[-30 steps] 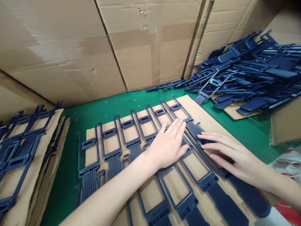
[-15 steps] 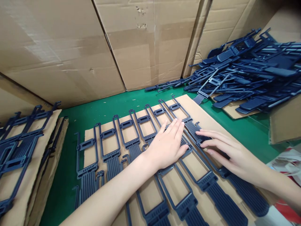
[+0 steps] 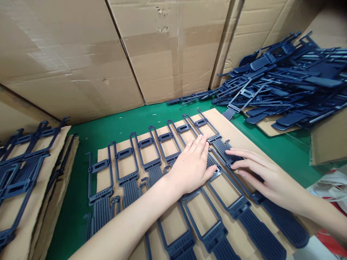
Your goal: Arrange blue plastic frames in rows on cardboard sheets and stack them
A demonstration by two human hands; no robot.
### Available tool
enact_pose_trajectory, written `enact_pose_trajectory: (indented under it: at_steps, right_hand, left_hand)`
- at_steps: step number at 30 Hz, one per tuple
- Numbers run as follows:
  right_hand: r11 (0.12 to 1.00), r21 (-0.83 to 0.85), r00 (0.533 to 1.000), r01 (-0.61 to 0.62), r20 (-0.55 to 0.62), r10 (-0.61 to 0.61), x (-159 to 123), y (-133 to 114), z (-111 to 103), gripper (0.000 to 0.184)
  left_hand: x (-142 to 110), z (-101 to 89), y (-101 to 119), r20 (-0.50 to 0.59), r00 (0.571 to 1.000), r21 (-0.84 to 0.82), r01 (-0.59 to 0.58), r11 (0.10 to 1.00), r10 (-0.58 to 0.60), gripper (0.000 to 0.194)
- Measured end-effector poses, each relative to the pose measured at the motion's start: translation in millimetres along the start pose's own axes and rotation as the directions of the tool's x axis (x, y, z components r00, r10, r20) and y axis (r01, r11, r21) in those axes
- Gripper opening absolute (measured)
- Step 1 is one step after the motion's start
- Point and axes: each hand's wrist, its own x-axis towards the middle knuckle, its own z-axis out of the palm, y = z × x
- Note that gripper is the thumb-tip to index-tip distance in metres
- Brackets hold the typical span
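Note:
Dark blue plastic frames with ribbed paddle ends lie in two interleaved rows on a cardboard sheet (image 3: 230, 133). My left hand (image 3: 189, 166) rests flat over the middle frames, fingers stretched out and thumb apart; it covers parts of them. To its right, my right hand (image 3: 257, 173) lies over the rightmost frame of the near row (image 3: 284, 220), its fingers spread and fingertips touching the upper part. A far-row frame (image 3: 202, 122) sits just beyond the left fingertips. Neither hand is closed around anything.
A large heap of similar frames (image 3: 292, 79) lies at the back right. On the left stands a stack of cardboard sheets (image 3: 56, 173) with frames on top. Tall cardboard boxes (image 3: 176, 54) line the back of the green table (image 3: 127, 122). Plastic bags (image 3: 330, 187) lie at the right edge.
My left hand has shifted slightly to the left, uncovering a little more of the frame by its thumb. The right hand has hardly moved.

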Motion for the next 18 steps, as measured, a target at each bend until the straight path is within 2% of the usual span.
enact_pose_trajectory:
  at_steps: [18]
  right_hand:
    - [0.999,0.013,0.999,-0.036,0.005,0.036,1.3,-2.0,0.1,0.022]
  left_hand:
    - [-0.6,-0.3,-0.1,-0.020,1.000,-0.028,0.004,1.000,-0.005,0.067]
